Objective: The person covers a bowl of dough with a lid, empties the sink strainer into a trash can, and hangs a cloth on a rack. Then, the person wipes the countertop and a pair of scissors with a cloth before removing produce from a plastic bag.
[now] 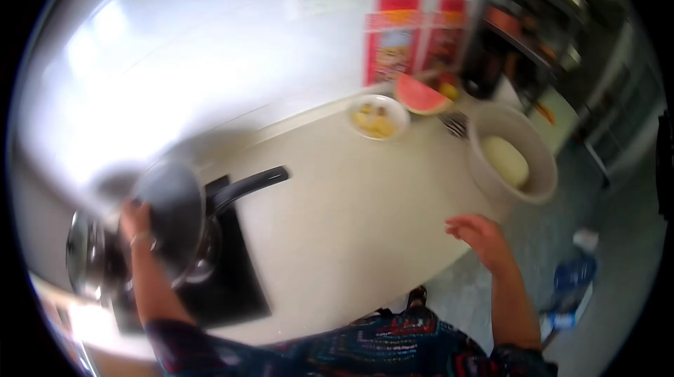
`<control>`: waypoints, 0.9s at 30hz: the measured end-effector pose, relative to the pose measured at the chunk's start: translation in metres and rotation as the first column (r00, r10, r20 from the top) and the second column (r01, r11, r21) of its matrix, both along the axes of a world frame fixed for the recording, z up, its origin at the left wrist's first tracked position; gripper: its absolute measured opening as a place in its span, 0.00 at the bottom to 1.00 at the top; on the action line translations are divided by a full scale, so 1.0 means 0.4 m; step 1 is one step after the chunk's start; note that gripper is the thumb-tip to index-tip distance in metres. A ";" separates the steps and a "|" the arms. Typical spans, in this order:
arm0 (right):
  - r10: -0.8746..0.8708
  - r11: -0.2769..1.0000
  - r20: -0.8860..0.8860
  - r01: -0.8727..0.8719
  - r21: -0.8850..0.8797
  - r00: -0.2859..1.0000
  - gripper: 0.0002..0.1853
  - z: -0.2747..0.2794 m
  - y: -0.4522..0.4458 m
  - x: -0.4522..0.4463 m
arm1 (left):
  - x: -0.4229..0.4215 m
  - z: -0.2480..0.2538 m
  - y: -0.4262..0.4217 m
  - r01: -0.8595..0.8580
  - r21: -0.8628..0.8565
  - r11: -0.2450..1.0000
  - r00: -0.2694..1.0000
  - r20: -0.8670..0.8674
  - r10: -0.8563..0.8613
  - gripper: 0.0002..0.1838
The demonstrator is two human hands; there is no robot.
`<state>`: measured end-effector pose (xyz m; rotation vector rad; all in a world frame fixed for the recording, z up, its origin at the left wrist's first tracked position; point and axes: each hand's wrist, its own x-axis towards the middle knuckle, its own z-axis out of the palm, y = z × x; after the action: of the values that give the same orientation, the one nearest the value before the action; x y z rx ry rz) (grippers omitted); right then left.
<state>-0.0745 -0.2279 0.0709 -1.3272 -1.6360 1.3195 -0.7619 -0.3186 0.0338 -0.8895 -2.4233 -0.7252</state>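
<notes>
On the left, my left hand (137, 222) has its fingers closed at a dark knob on a round grey lid (170, 201). The lid is tilted and blurred. Behind and below it, a pan with a black handle (253, 186) is mostly hidden; its handle points right over the counter. Both are above a black cooktop (242, 272). My right hand (479, 231) hovers by the counter's right edge, fingers loosely stretched, holding nothing. Nearest to it is a big pale bowl (544, 173) containing a smooth whitish lump (505, 161), possibly dough.
A shiny pot (88, 254) stands at the far left. Toward the wall are a white bowl (404, 123) with yellowish pieces, a watermelon wedge (420, 96) and two red packages (393, 43). A dark shelf rack (523, 36) fills the back right corner; bottles (572, 275) are on the floor.
</notes>
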 end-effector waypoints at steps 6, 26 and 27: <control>-0.064 0.998 -0.144 0.063 -0.009 0.988 0.12 -0.011 -0.014 0.025 | -0.072 0.073 -0.040 -0.039 -0.041 0.998 0.991 0.125 0.044 0.26; -0.048 0.998 -0.367 0.033 -0.047 0.929 0.12 -0.088 0.093 0.521 | 1.115 0.454 0.448 0.737 0.082 0.671 0.676 -0.041 -0.736 0.14; -0.052 0.999 -0.367 0.048 -0.021 0.929 0.12 -0.092 0.103 0.568 | 1.198 0.435 0.493 0.773 0.042 0.633 0.634 -0.063 -0.770 0.15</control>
<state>0.1525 -0.1865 0.0341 -1.0426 -1.3297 1.4473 -0.2826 -0.1215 0.2078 -1.9430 -1.8808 -1.0438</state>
